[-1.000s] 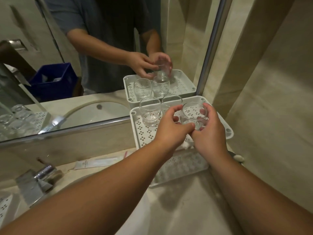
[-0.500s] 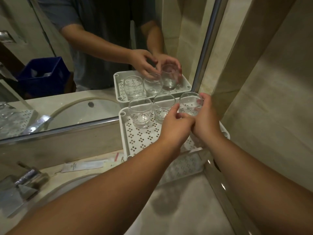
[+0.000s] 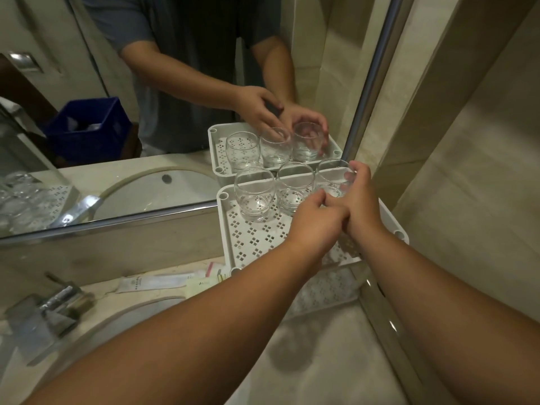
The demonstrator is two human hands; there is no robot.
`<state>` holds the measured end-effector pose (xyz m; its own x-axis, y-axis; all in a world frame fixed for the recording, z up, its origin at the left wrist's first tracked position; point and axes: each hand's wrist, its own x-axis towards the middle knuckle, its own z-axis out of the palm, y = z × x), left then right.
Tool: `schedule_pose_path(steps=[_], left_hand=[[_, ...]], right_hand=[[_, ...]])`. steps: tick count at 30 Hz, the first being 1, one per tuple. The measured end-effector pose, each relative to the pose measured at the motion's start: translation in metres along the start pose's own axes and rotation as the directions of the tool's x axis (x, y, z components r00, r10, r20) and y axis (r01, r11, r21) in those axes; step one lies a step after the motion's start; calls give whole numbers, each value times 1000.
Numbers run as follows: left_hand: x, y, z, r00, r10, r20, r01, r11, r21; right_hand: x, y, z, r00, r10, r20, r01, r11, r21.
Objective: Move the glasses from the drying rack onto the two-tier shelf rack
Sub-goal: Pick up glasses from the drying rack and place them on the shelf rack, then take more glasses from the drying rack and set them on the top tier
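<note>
A white perforated two-tier shelf rack (image 3: 263, 244) stands against the mirror. Three clear glasses stand in a row at the back of its top tier: the left glass (image 3: 253, 194), the middle glass (image 3: 294, 188) and the right glass (image 3: 331, 178). My right hand (image 3: 361, 200) grips the right glass round its far side. My left hand (image 3: 314, 222) pinches the same glass low on its near side, knuckles against my right hand. I cannot tell whether its base, hidden by my hands, touches the tier. The drying rack (image 3: 55, 194) with several glasses shows only as a reflection at the mirror's left.
The rack's lower tier (image 3: 327, 290) sits under my forearms. A chrome faucet (image 3: 49, 311) and the sink rim lie at the lower left. Sachets and a tube (image 3: 155, 283) lie by the rack. A tiled wall closes the right side. A blue crate (image 3: 87, 127) shows in the mirror.
Both hands carried the glass back and to the right across the top tier. It now lines up with the other two glasses by the mirror.
</note>
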<state>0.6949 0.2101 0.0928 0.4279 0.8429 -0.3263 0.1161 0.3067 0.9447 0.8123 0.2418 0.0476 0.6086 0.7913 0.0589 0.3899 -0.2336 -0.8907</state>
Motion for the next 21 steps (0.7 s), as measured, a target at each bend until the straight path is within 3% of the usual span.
schedule_pose_path(steps=[6,10,21], left_hand=[[-16,3,-6,1000,14,1,-14,999,46],[-29,-1,-22,996,52,-69,-51,998,26],[-95,1,-125,954,204,-220,-222,973,-64]], right_hand=[[-15,-11,-9,999,-41,-17,40,998,-38],[-38,-13,-17,974,-212,-73,195,962,-190],[-151,-78,24,880,-475,-14,466,867,-175]])
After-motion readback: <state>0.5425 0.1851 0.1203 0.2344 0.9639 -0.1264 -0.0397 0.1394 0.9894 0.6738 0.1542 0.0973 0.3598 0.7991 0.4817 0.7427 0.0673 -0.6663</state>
